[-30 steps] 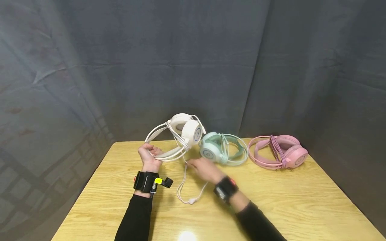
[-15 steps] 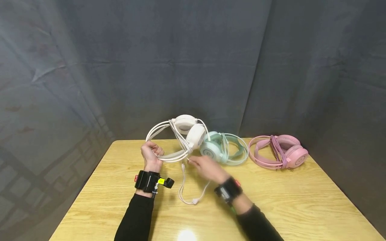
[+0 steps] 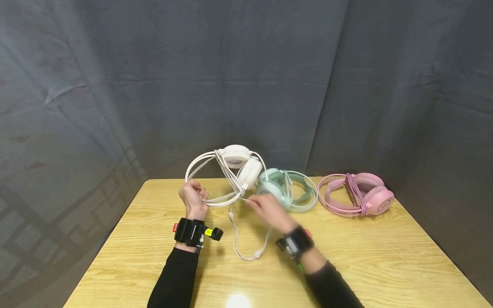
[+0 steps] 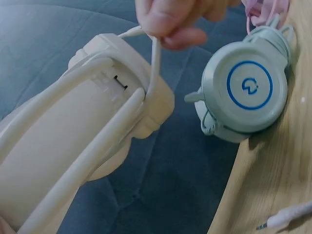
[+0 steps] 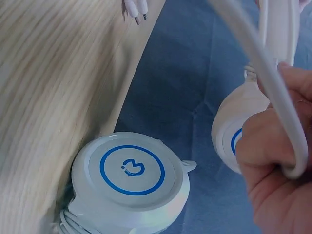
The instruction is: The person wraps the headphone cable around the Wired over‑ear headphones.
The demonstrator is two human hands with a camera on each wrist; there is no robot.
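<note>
My left hand (image 3: 194,200) grips the headband of a white headset (image 3: 249,174), holding it tilted above the table. Several turns of white cable wrap around the headset between headband and ear cups. Close to the lower ear cup, my right hand (image 3: 269,210) pinches the cable (image 5: 273,83), which runs through its curled fingers in the right wrist view. The cable's loose end, with its plugs (image 3: 231,214) and a small splitter (image 3: 257,254), hangs below the headset. My right hand is blurred in the head view and partly covers a mint-green headset (image 3: 304,207).
The mint-green headset lies on the wooden table (image 3: 366,265) just behind my right hand. A pink headset (image 3: 379,201) lies farther right, its cable bundled around it. Grey cloth (image 3: 215,85) hangs behind the table's back edge and along both sides.
The white headset has turned, so its ear-cup emblem no longer faces the head camera. My right hand has shifted slightly up and right, and the plugs have swung a little left.
</note>
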